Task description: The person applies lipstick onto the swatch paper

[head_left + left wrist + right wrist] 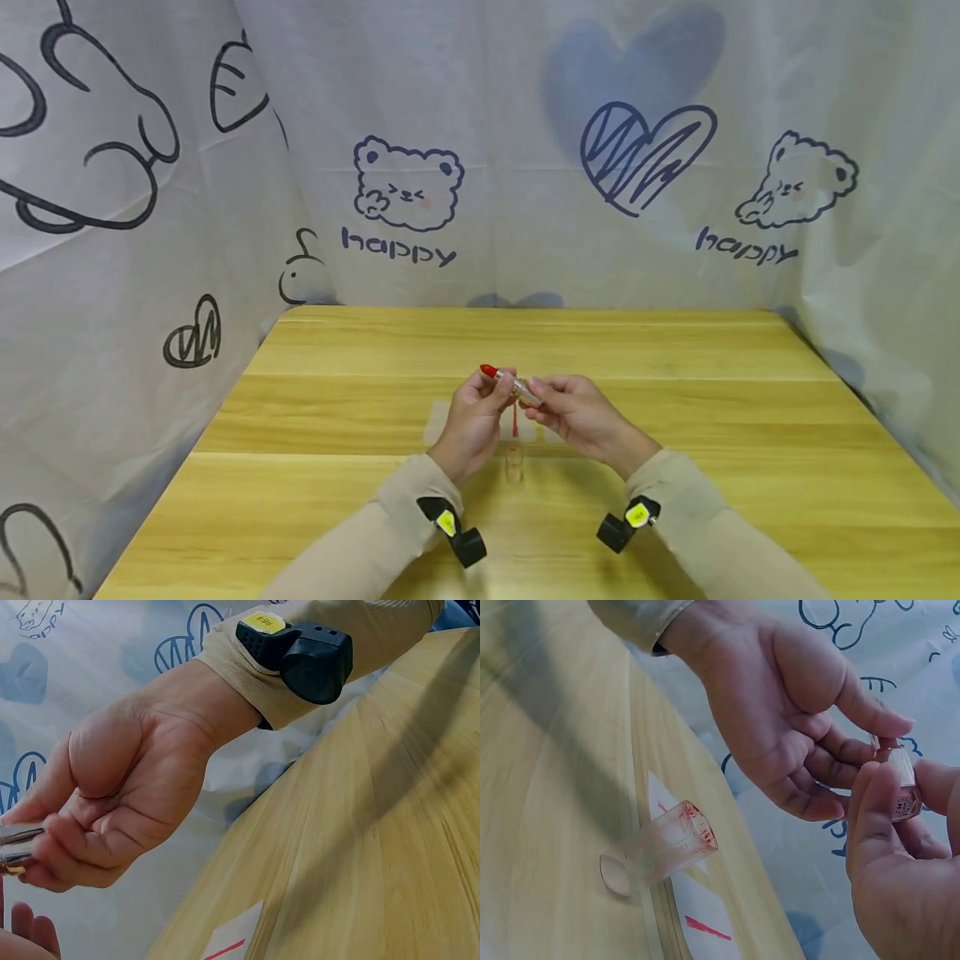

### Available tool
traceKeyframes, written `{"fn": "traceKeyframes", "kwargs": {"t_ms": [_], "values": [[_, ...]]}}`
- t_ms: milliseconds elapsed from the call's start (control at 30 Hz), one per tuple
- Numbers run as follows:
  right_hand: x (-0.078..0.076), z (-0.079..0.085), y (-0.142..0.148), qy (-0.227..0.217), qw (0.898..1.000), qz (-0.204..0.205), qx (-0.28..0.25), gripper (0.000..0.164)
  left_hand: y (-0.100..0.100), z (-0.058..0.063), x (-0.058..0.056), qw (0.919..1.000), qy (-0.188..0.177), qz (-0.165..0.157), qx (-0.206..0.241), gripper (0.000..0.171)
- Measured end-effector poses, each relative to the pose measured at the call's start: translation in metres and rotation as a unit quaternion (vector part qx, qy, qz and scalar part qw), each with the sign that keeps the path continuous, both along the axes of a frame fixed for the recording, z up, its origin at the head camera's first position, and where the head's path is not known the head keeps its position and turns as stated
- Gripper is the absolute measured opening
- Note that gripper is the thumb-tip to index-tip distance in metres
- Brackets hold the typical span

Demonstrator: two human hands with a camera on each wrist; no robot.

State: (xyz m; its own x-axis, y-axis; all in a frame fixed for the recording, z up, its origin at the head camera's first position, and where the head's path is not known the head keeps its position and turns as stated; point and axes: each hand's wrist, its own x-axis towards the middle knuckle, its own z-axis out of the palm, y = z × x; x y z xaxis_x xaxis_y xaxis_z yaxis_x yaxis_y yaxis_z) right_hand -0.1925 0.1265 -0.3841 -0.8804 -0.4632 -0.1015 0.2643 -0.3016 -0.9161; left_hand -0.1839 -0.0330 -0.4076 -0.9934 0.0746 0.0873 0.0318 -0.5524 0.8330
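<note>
Both hands hold a lipstick whose red tip [488, 370] points up and to the left. In the head view my left hand [471, 417] pinches the silver tube [504, 380] just below that tip. Thumb and fingers of my right hand [581, 415] grip the base, which shows a small printed label [907, 804] in the right wrist view. My right hand [142, 772] also fills much of the left wrist view, its fingers on the silver tube [19, 847]. A clear cap [664, 847] with red smears at its rim stands upright on the table, below the hands.
White paper [438, 421] lies on the wooden table [337, 517] behind the cap, partly covered by the hands. It bears red strokes [709, 928]. White cloth walls [510, 208] with drawings enclose the table's back and sides.
</note>
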Motion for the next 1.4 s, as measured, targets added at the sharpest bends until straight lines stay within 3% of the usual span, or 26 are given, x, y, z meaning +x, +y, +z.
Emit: {"fn": "traceKeyframes", "kwargs": {"t_ms": [300, 467, 600, 867, 1167, 1400], "values": [[0.001, -0.003, -0.003, 0.055, 0.996, -0.058, 0.025, 0.011, 0.007, 0.0, -0.002, 0.9988, -0.002, 0.05, -0.001, 0.026], [0.0, -0.005, -0.005, 0.089, 0.989, -0.093, 0.067, 0.024, 0.01, 0.002, -0.001, 0.9967, -0.01, 0.08, -0.015, 0.027], [0.0, -0.006, -0.006, 0.112, 0.98, -0.126, 0.105, 0.03, 0.012, 0.002, -0.001, 0.9931, -0.032, 0.105, -0.041, 0.027], [0.003, -0.009, -0.011, 0.182, 0.947, -0.187, 0.185, 0.024, 0.018, 0.005, 0.0, 0.9824, -0.083, 0.152, -0.069, 0.037], [0.001, -0.01, -0.007, 0.207, 0.943, -0.173, 0.195, 0.023, 0.015, 0.006, 0.001, 0.9801, -0.101, 0.136, -0.102, 0.037], [-0.003, -0.009, 0.002, 0.226, 0.942, -0.14, 0.203, 0.025, 0.008, 0.002, -0.001, 0.9827, -0.068, 0.097, -0.143, 0.029]]}}
